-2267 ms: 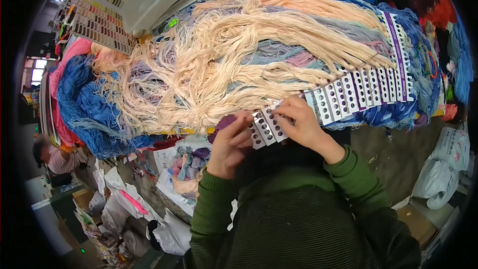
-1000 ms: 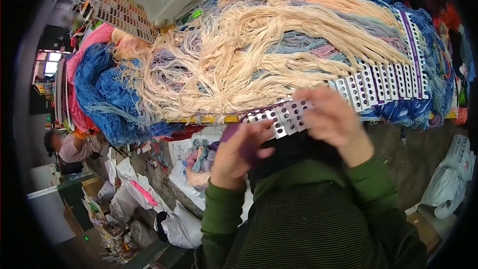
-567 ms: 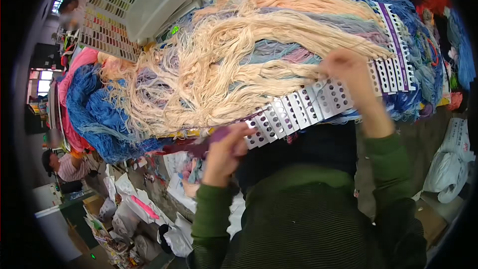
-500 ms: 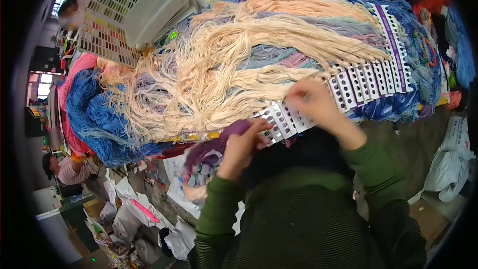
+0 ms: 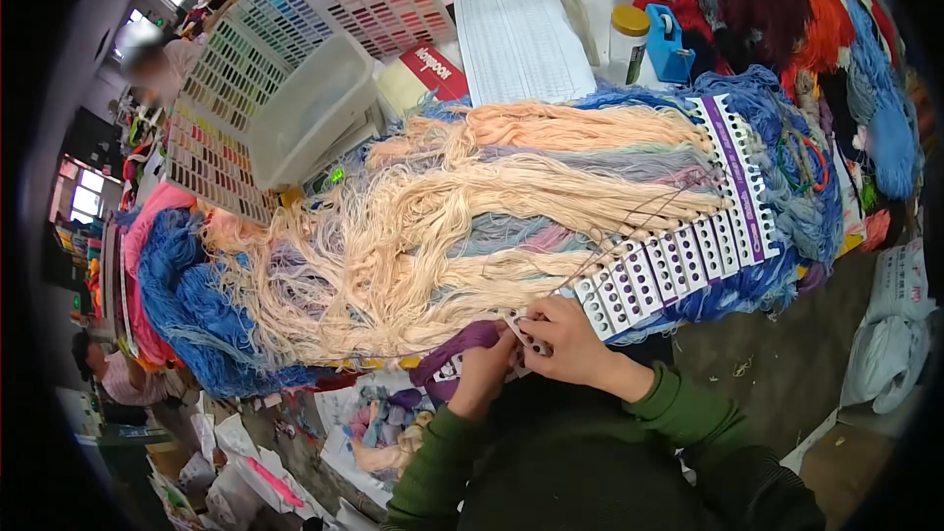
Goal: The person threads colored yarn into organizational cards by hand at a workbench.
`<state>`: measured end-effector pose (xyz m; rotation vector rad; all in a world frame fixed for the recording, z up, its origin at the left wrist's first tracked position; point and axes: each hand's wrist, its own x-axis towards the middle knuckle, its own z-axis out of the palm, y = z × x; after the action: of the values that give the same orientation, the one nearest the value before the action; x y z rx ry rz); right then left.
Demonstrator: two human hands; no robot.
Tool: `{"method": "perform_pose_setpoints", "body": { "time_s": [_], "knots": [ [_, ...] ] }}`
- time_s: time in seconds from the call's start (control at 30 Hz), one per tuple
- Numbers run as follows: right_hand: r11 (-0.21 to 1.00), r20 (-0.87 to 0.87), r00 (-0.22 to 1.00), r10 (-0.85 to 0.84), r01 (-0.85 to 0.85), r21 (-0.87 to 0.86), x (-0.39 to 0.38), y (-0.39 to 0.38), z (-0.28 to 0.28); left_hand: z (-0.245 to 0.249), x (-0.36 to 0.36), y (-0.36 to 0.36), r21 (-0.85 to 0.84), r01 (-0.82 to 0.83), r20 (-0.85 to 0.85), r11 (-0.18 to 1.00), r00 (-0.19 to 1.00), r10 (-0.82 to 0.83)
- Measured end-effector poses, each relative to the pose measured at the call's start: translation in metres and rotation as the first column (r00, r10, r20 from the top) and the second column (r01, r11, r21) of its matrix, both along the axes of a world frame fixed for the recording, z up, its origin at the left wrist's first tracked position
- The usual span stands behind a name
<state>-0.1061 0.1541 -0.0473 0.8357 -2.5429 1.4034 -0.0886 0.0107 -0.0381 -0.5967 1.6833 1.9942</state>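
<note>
My left hand point(image 5: 484, 374) is closed, its fingertips on a bundle of purple yarn point(image 5: 454, 346) that hangs over the table's front edge. Beside it, my right hand point(image 5: 570, 346) pinches a white punched thread card point(image 5: 534, 332) whose holes show between the two hands. To the right, more white punched cards point(image 5: 615, 297) lie overlapped in a slanting row, with cream yarn point(image 5: 423, 251) running leftward from them. A purple-striped card point(image 5: 733, 177) ends the row at the far right. My palms hide part of the held card.
Peach yarn point(image 5: 580, 128) lies along the back, and blue yarn point(image 5: 192, 295) hangs at the left end. Behind stand color sample racks point(image 5: 231, 74), a clear plastic bin point(image 5: 315, 113), a printed sheet point(image 5: 521, 39), a jar point(image 5: 626, 44) and a blue tape dispenser point(image 5: 671, 44). A person point(image 5: 133, 374) is at far left.
The camera view has tilted up, so the table appears lower. My right hand has come from over the card row to beside my left hand and closed on a punched card.
</note>
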Motion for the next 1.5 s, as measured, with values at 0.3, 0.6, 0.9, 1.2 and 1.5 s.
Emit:
{"method": "perform_pose_setpoints", "body": {
  "time_s": [0.3, 0.6, 0.9, 1.2, 1.5],
  "knots": [
    [0.964, 0.29, 0.956, 0.033, 0.046, -0.261, 0.001, 0.004, -0.014, 0.008, 0.006, -0.03, 0.412, -0.059, 0.135, 0.909, 0.991, 0.003],
    [0.953, 0.076, 0.984, -0.16, 0.134, 0.272, 0.005, -0.012, 0.009, 0.068, 0.016, -0.142, -0.005, -0.172, 0.019, 0.985, 0.985, 0.172],
    [0.966, 0.06, 0.984, -0.169, 0.153, 0.208, 0.005, -0.017, 0.008, 0.07, 0.071, -0.203, 0.014, -0.494, -0.044, 0.869, 0.868, 0.494],
    [0.89, 0.677, 0.671, 0.301, 0.058, -0.453, 0.03, -0.035, 0.038, 0.057, 0.036, -0.028, 0.309, 0.062, -0.082, 0.949, 0.996, -0.038],
    [0.655, 0.651, 0.601, 0.465, 0.261, -0.709, 0.033, -0.031, 0.026, 0.053, 0.038, -0.019, 0.035, 0.043, -0.292, 0.998, 0.956, -0.031]
  ]
}}
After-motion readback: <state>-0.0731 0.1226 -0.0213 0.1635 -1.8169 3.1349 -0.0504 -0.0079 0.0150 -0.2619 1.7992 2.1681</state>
